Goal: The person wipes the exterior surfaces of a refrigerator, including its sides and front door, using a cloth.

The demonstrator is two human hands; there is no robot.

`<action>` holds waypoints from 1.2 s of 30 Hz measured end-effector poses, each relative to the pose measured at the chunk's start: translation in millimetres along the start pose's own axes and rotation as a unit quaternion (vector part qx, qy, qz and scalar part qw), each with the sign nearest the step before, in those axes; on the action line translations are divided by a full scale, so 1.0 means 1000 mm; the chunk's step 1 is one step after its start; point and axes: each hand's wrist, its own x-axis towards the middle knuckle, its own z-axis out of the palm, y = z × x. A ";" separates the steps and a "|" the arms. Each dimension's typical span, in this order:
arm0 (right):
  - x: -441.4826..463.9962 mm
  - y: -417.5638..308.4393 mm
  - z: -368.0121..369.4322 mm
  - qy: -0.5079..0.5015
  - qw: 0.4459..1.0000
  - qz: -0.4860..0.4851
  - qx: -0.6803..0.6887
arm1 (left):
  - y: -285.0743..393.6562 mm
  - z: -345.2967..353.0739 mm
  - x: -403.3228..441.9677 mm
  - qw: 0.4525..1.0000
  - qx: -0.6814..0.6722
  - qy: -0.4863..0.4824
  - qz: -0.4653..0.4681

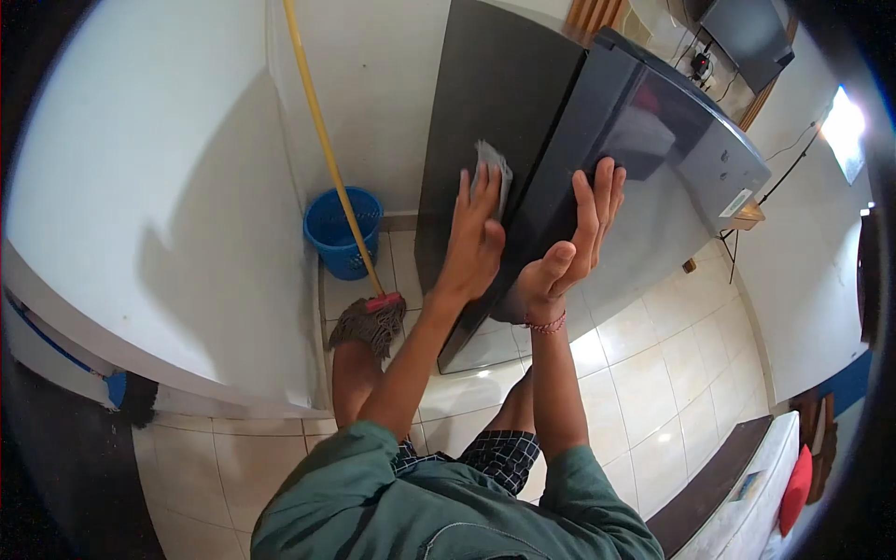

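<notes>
A dark grey refrigerator (497, 89) stands in front of me, its side panel to the left and its glossy door to the right. My left hand (478, 233) presses a grey cloth (505, 177) against the side panel, fingers pointing up and slightly blurred. The cloth shows beyond and beside the fingers. My right hand (581, 233) rests against the door near its edge, fingers stretched upward and thumb apart, with nothing seen in it. A red and white bracelet (547, 325) circles the right wrist.
A mop (367, 322) with a yellow handle leans by a blue basket (343, 252) left of the refrigerator. A white wall (187, 205) stands at the left. At the lower right is a bed (747, 504); a screen (747, 42) hangs at the upper right.
</notes>
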 end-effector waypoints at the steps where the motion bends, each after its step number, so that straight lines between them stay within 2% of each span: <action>1: 0.000 0.000 0.000 -0.001 1.000 0.001 0.000 | 0.001 -0.002 0.009 1.000 0.014 0.000 0.020; 4: 0.000 0.001 0.001 0.000 1.000 -0.003 -0.002 | -0.003 -0.003 -0.001 0.999 0.031 -0.007 -0.001; 10: -0.001 0.001 0.003 0.010 1.000 -0.007 0.002 | -0.020 0.013 -0.089 0.995 -0.006 -0.012 -0.095; 16: -0.002 0.001 0.003 0.011 1.000 -0.008 0.007 | -0.014 0.002 -0.018 0.999 0.048 -0.010 -0.005; 19: -0.001 0.003 0.002 0.011 1.000 -0.008 0.004 | -0.011 0.001 -0.023 0.999 0.025 -0.017 -0.012; 22: -0.003 0.000 0.001 0.009 1.000 -0.008 0.004 | -0.013 0.011 -0.073 1.000 0.013 -0.015 -0.001; 25: 0.000 0.000 0.003 0.011 1.000 -0.009 0.005 | 0.005 0.015 -0.081 0.999 -0.024 -0.010 -0.043; 30: -0.001 0.001 0.001 0.007 1.000 -0.003 0.004 | 0.001 0.003 0.004 1.000 -0.005 -0.015 0.009; 33: -0.001 0.001 0.000 0.006 1.000 -0.003 0.000 | 0.017 0.000 0.062 0.996 -0.050 -0.022 0.064; 36: 0.000 0.000 0.000 0.003 1.000 -0.004 -0.003 | 0.033 -0.004 0.086 0.988 -0.131 -0.044 0.072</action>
